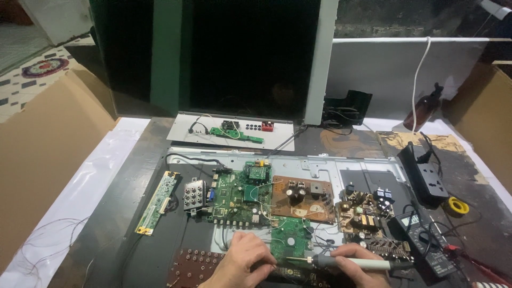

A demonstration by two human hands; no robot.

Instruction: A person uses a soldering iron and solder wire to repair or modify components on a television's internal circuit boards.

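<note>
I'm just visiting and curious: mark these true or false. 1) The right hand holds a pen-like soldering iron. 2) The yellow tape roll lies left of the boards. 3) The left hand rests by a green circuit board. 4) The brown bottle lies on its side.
1) True: the right hand grips the soldering iron, its tip pointing left.
2) False: the yellow tape roll lies far right, beside the black power strip.
3) True: the left hand rests beside the green circuit board.
4) False: the brown bottle stands upright.
</note>
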